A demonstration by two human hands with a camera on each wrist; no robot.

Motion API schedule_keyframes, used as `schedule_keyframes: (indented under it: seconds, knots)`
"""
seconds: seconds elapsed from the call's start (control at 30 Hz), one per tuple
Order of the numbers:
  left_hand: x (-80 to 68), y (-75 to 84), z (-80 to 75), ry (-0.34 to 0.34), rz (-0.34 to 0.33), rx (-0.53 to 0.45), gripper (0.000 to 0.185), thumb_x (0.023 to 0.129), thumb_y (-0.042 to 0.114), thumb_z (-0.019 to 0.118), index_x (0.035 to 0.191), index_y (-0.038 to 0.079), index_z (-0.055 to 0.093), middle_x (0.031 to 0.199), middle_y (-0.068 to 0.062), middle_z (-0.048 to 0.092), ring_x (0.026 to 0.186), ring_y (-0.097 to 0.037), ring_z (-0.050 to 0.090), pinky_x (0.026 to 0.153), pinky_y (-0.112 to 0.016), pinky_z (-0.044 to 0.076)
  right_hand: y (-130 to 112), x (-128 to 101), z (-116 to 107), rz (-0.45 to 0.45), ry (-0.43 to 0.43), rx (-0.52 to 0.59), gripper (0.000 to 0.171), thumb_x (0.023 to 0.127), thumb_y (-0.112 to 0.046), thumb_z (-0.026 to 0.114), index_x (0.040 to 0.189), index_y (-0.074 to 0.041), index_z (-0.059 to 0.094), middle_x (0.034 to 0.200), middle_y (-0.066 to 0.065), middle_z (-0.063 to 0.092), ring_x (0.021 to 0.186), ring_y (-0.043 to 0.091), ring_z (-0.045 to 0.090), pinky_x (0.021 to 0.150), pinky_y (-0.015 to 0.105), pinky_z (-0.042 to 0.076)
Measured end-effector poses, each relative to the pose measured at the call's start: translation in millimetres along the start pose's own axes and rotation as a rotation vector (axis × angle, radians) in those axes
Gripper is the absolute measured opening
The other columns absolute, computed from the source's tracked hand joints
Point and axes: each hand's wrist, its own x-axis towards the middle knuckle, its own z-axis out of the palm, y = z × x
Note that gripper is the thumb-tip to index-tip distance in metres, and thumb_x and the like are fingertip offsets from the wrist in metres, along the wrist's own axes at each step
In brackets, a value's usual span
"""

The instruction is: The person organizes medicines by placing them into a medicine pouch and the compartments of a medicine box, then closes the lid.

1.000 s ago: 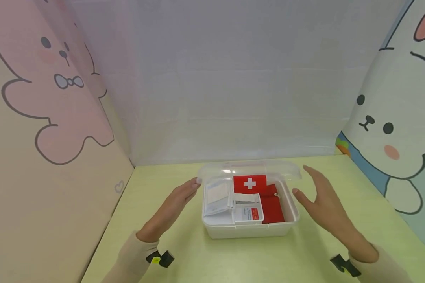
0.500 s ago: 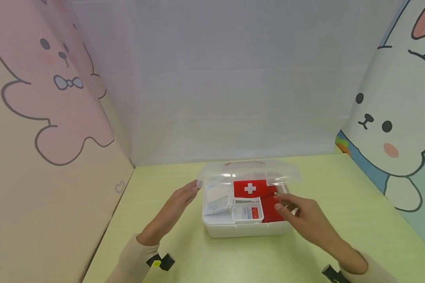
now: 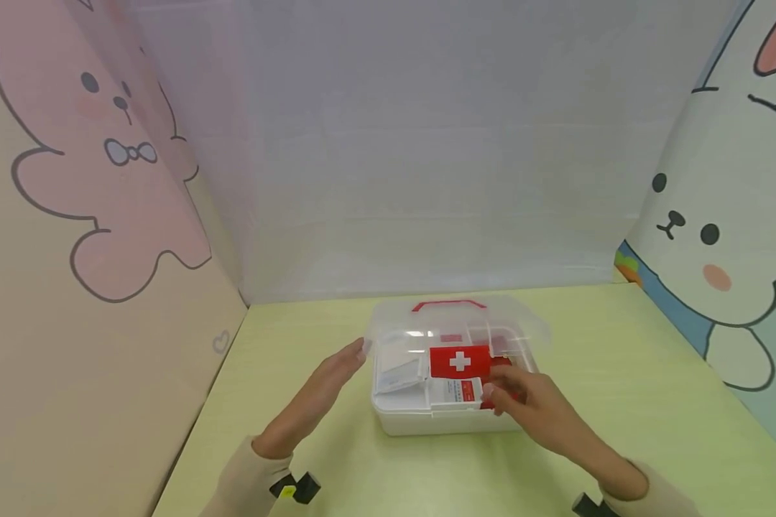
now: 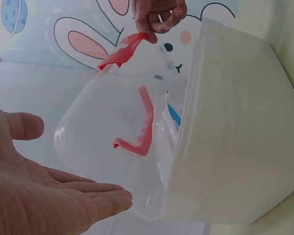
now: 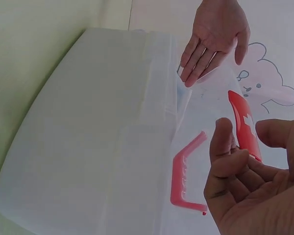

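Note:
A white first-aid box (image 3: 446, 422) stands on the green table, its clear lid (image 3: 524, 327) raised at the back with a red handle (image 3: 449, 305) showing. Inside lie a red pouch with a white cross (image 3: 459, 361) and a small white packet (image 3: 455, 391). My left hand (image 3: 359, 350) rests flat, fingers straight, against the lid's left edge. My right hand (image 3: 493, 392) reaches into the box and pinches the red pouch. In the right wrist view the right hand (image 5: 245, 147) curls round the pouch's edge (image 5: 242, 122). In the left wrist view the left hand (image 4: 103, 198) lies flat beside the lid.
Cartoon panels stand on both sides, a pink one (image 3: 103, 215) at left and a rabbit one (image 3: 718, 215) at right, with a pale wall (image 3: 427, 143) behind. The green table (image 3: 621, 431) stretches around the box. A white flap (image 3: 397, 366) lies in the box's left half.
My right hand moved from the box's right side into the box and took hold of the red pouch. The lid tipped further back, showing its red handle. The left hand barely moved.

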Motion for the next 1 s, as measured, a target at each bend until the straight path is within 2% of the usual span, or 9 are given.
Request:
schedule_keyframes:
  seconds: [0.13, 0.27, 0.37, 0.5, 0.57, 0.7, 0.8, 1.0]
  knots:
    - [-2.8, -3.0, 3.7, 0.01, -0.01, 0.031, 0.065, 0.103, 0.044, 0.042, 0.156, 0.009, 0.024, 0.162, -0.006, 0.027, 0.151, -0.03, 0.02, 0.12, -0.058, 0.012, 3.2, -2.8, 3.4, 0.015, 0.004, 0.009, 0.022, 0.098, -0.027, 0.06, 0.107, -0.008, 0.066, 0.083, 0.0, 0.068, 0.068, 0.008, 0.06, 0.06, 0.022, 0.049]
    - [-4.6, -5.9, 6.7, 0.018, -0.007, 0.148, 0.072, 0.1, 0.043, 0.05, 0.156, 0.006, 0.023, 0.161, -0.01, 0.028, 0.149, -0.033, 0.026, 0.118, -0.056, 0.023, 4.9, -4.5, 7.3, 0.03, 0.005, 0.022, 0.019, 0.097, -0.028, 0.061, 0.096, -0.01, 0.067, 0.074, -0.005, 0.063, 0.062, 0.006, 0.055, 0.054, 0.022, 0.046]
    - [-5.6, -9.2, 8.7, 0.039, 0.031, 0.236, 0.075, 0.098, 0.043, 0.055, 0.155, 0.005, 0.025, 0.16, -0.011, 0.03, 0.147, -0.034, 0.029, 0.116, -0.054, 0.027, 5.3, -5.1, 9.7, 0.055, -0.005, 0.034, 0.02, 0.096, -0.029, 0.062, 0.091, -0.01, 0.066, 0.07, -0.005, 0.059, 0.059, 0.006, 0.051, 0.051, 0.023, 0.044]
    - [-6.6, -14.9, 12.8, 0.071, 0.093, 0.3, 0.071, 0.098, 0.04, 0.057, 0.153, 0.004, 0.029, 0.158, -0.012, 0.034, 0.144, -0.037, 0.035, 0.115, -0.052, 0.031, 7.6, -6.9, 13.1, 0.098, -0.025, 0.035, 0.021, 0.096, -0.031, 0.062, 0.087, -0.012, 0.065, 0.069, -0.003, 0.058, 0.059, 0.006, 0.049, 0.05, 0.022, 0.042]
    - [-7.1, -18.2, 15.0, 0.083, 0.102, 0.331, 0.071, 0.098, 0.04, 0.057, 0.153, 0.004, 0.031, 0.157, -0.012, 0.036, 0.141, -0.038, 0.039, 0.114, -0.051, 0.033, 10.0, -8.0, 15.2, 0.114, -0.03, 0.024, 0.02, 0.096, -0.031, 0.062, 0.085, -0.015, 0.064, 0.069, -0.004, 0.058, 0.058, 0.006, 0.048, 0.05, 0.022, 0.042]
    - [-8.1, -23.2, 18.7, 0.107, 0.082, 0.387, 0.073, 0.096, 0.044, 0.058, 0.152, 0.004, 0.032, 0.156, -0.012, 0.038, 0.141, -0.038, 0.04, 0.114, -0.052, 0.034, 14.8, -10.5, 18.1, 0.115, -0.038, 0.012, 0.019, 0.096, -0.032, 0.062, 0.082, -0.019, 0.062, 0.067, -0.005, 0.058, 0.057, 0.005, 0.048, 0.049, 0.022, 0.043]
    - [-8.6, -24.5, 20.2, 0.121, 0.068, 0.418, 0.075, 0.095, 0.047, 0.059, 0.152, 0.005, 0.033, 0.154, -0.013, 0.04, 0.141, -0.037, 0.04, 0.113, -0.055, 0.034, 17.1, -11.8, 18.8, 0.094, -0.05, 0.013, 0.02, 0.096, -0.031, 0.062, 0.082, -0.017, 0.063, 0.067, -0.005, 0.058, 0.056, 0.005, 0.047, 0.048, 0.022, 0.042]
    - [-9.2, -31.6, 22.1, 0.112, 0.054, 0.44, 0.075, 0.094, 0.048, 0.06, 0.152, 0.008, 0.034, 0.155, -0.01, 0.04, 0.144, -0.031, 0.036, 0.114, -0.054, 0.033, 21.4, -14.4, 22.1, 0.115, -0.081, 0.014, 0.022, 0.096, -0.031, 0.062, 0.079, -0.017, 0.062, 0.067, -0.006, 0.058, 0.055, 0.004, 0.046, 0.048, 0.021, 0.041]
